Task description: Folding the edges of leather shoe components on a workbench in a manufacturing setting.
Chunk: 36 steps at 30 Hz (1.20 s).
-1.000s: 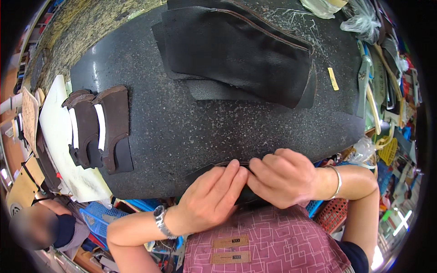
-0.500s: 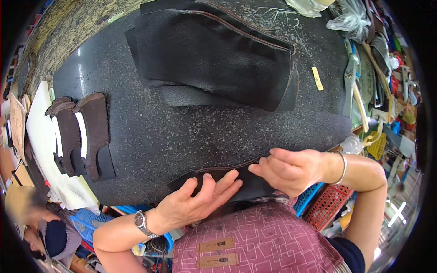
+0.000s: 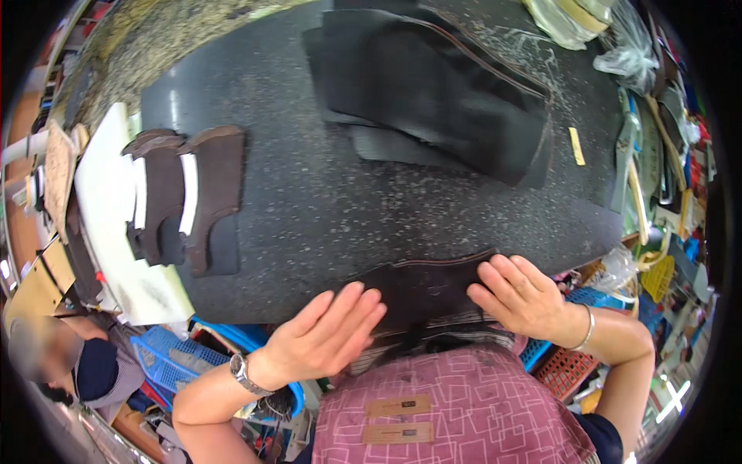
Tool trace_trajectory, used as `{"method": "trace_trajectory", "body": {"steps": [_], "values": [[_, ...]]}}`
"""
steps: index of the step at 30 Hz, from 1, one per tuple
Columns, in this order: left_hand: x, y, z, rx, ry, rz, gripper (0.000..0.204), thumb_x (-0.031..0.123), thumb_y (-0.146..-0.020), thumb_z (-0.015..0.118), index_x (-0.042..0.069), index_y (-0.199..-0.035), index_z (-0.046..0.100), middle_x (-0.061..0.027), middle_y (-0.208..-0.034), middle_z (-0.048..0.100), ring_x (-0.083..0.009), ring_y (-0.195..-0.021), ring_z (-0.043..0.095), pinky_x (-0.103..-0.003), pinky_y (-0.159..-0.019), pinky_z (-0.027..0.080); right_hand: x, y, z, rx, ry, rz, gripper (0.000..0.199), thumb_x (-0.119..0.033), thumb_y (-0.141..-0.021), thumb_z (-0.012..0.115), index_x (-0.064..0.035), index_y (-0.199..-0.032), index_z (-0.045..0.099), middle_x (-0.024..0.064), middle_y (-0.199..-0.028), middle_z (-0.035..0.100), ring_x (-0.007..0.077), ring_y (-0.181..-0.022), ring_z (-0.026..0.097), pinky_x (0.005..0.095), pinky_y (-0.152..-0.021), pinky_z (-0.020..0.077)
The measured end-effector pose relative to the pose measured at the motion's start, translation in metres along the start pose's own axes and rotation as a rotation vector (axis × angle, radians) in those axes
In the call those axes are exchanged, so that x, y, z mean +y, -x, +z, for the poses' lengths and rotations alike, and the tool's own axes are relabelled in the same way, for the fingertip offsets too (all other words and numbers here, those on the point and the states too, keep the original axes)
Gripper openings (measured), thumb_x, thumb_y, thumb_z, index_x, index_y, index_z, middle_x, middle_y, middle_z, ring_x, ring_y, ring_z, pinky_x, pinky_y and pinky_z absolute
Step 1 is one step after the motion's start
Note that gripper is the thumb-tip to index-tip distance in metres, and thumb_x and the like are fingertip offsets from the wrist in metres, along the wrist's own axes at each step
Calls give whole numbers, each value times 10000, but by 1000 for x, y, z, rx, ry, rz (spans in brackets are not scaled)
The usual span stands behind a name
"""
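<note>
A dark brown leather piece [image 3: 425, 288] with a stitched edge lies at the near edge of the black speckled worktable [image 3: 309, 201]. My right hand [image 3: 519, 297] rests flat on its right end, fingers spread. My left hand [image 3: 325, 334] is flat and open at its left end, fingers together, touching or just above the table edge. A watch sits on my left wrist and a bangle on my right.
A stack of large dark leather sheets [image 3: 440, 93] lies at the far middle. Brown cut pieces with white strips [image 3: 185, 197] lie at the left beside a white board [image 3: 108, 224]. A small yellow tag [image 3: 576, 145] lies at the right. Another person [image 3: 54, 363] is at lower left; blue crates [image 3: 174, 359] sit below.
My hands have moved apart, from pinching together at the piece's middle to lying flat at its two ends. The leather piece now lies spread out.
</note>
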<state>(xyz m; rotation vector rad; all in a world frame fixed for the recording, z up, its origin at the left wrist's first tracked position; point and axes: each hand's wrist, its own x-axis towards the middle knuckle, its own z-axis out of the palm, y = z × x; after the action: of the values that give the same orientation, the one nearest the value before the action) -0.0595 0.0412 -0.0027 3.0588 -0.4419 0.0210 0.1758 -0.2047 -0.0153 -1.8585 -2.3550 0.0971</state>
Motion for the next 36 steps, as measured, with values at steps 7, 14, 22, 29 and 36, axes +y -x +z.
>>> {"method": "trace_trajectory", "body": {"steps": [7, 14, 22, 29, 36], "values": [[-77, 30, -23, 339, -158, -876, 332, 179, -809, 749, 13, -1088, 679, -151, -1087, 645, -325, -998, 578, -419, -894, 461, 33, -74, -65, 338, -4, 30, 335, -92, -762, 691, -39, -1092, 680, 227, -1182, 639, 348, -1079, 641, 443, -868, 545], [-61, 14, -14, 589, 425, -1122, 239, 26, -756, 758, 12, -899, 568, -127, -973, 615, -325, -896, 581, -389, -825, 473, 51, -94, -54, 331, 161, 246, 485, -310, -774, 713, -32, -1168, 663, 154, -1260, 621, 333, -1212, 564, 504, -1080, 360], [0, -46, 4, 380, 191, -121, 209, 150, -685, 689, 92, -871, 613, -52, -941, 573, -249, -863, 559, -389, -716, 462, 2, -78, -31, 182, -302, 304, 583, -239, -599, 793, -28, -1122, 648, 128, -1218, 575, 283, -1043, 566, 411, -876, 483], [-3, -30, -2, 279, 323, -534, 777, 306, -657, 831, 71, -1331, 523, -193, -1404, 444, -396, -1259, 429, -517, -993, 355, -7, -59, -10, 254, -295, 202, 429, -173, -666, 727, -44, -1069, 658, 116, -1212, 570, 263, -1105, 552, 436, -951, 452], [-4, -35, -4, 220, 486, -487, 825, 168, -578, 877, 91, -1314, 511, -244, -1477, 336, -456, -1353, 321, -557, -1043, 322, -17, -66, -12, 206, -186, 388, 422, -131, -687, 710, -43, -1097, 663, 112, -1213, 585, 272, -1190, 540, 442, -986, 435]]}}
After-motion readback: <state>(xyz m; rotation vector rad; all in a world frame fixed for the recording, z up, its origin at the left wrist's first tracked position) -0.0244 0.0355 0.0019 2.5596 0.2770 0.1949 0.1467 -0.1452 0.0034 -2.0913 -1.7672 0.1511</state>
